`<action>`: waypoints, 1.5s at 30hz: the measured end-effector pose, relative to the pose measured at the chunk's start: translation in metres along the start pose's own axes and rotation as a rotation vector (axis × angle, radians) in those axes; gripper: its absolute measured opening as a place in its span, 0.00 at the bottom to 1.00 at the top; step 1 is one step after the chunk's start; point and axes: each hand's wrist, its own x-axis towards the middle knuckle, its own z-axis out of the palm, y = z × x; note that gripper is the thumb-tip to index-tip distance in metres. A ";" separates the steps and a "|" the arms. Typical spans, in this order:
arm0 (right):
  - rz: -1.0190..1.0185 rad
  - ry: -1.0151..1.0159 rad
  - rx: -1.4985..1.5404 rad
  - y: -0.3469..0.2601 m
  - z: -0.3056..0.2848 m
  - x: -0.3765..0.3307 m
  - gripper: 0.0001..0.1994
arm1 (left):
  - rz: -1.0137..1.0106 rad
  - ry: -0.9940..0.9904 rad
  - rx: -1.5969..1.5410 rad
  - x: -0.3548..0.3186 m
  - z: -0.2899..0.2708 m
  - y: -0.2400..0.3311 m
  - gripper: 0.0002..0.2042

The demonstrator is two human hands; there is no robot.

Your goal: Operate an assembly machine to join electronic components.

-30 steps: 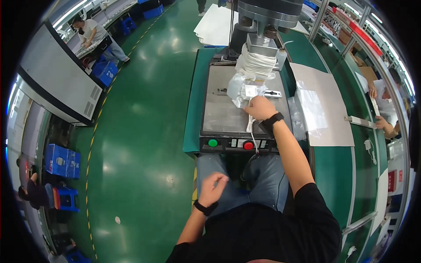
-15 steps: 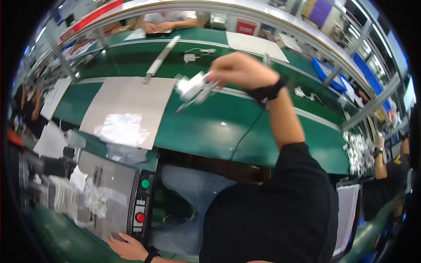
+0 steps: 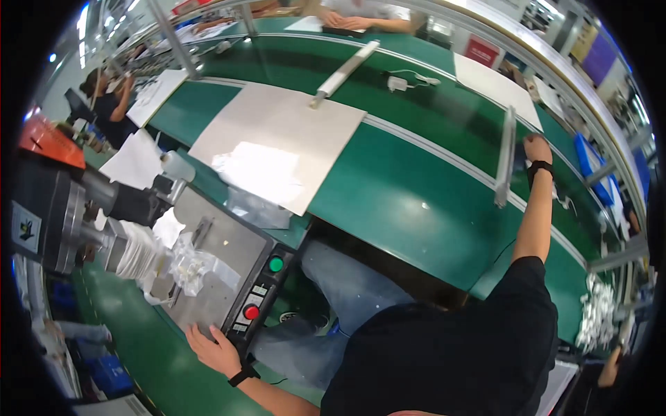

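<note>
My left hand (image 3: 215, 350) lies flat with fingers apart on the near edge of a grey metal machine plate (image 3: 225, 253), beside a black control panel (image 3: 260, 298) with a green and a red button. Crumpled clear bags with white parts (image 3: 191, 265) sit on the plate under the press head (image 3: 76, 215). My right hand (image 3: 538, 148) is stretched far out over the green conveyor belt (image 3: 416, 201), right beside a slanted metal guide bar (image 3: 506, 156). It shows only its back, so I cannot see whether it holds anything.
A large white sheet (image 3: 277, 145) lies on the belt's near side, with a second guide bar (image 3: 345, 69) and a small white part with cable (image 3: 402, 82) beyond. Other people work at the left (image 3: 111, 104) and top (image 3: 361, 19). White parts are piled at right (image 3: 596, 312).
My right hand carried a white part with a cable from the machine plate out over the belt. My left hand rose from my lap to the plate's edge. My head turned right.
</note>
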 end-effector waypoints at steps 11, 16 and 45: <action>-0.648 -0.170 0.078 -0.341 0.137 0.102 0.14 | 0.018 -0.034 -0.064 0.005 -0.006 0.007 0.23; -0.591 -0.362 -0.020 -0.357 0.176 0.122 0.14 | -0.009 -0.077 -0.027 0.010 -0.009 0.012 0.23; -1.606 -0.221 0.693 -0.696 -0.006 -0.504 0.14 | -0.503 0.123 -1.127 -0.064 -0.009 -0.042 0.33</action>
